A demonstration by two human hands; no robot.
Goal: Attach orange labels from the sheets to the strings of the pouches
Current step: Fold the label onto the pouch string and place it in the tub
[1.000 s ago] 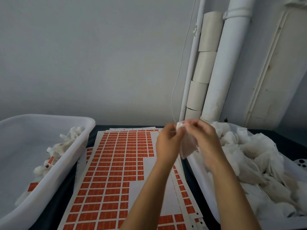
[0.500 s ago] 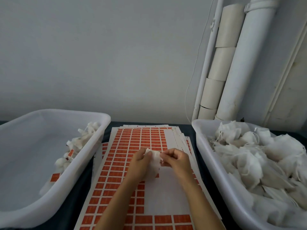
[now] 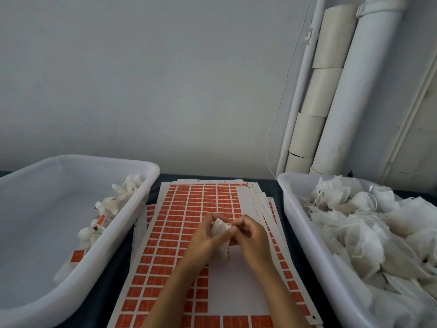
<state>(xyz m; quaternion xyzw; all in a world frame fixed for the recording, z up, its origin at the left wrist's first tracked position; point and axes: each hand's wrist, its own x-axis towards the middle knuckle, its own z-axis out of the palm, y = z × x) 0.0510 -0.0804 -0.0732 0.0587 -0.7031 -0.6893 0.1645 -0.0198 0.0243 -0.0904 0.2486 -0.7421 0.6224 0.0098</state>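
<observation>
The left hand (image 3: 208,242) is curled around a small white pouch (image 3: 218,229) and holds it above the middle of the label sheets, with the thumb on its upper side. The right hand (image 3: 250,237) is touching it, and its bent fingers (image 3: 243,224) pinch at the top edge of the same pouch; if they have the string, it is too small to see. Directly under both hands lies the top label sheet (image 3: 179,233), with rows of orange labels (image 3: 165,252) and a bare white area below the hands where labels are already taken off. More sheets are stacked under it, a little fanned out to the right side. All this lies on a dark counter (image 3: 113,280). To the left of the hands stands a white tub (image 3: 78,162), and inside, along its near-right wall, there are some pouches with orange labels (image 3: 100,221). To the right of the hands a second white tub (image 3: 305,223) is filled with a heap of white pouches (image 3: 369,230) with loose strings. Behind that tub, white pipes (image 3: 369,91) and cardboard tubes (image 3: 328,67) go up the grey wall (image 3: 153,79).
</observation>
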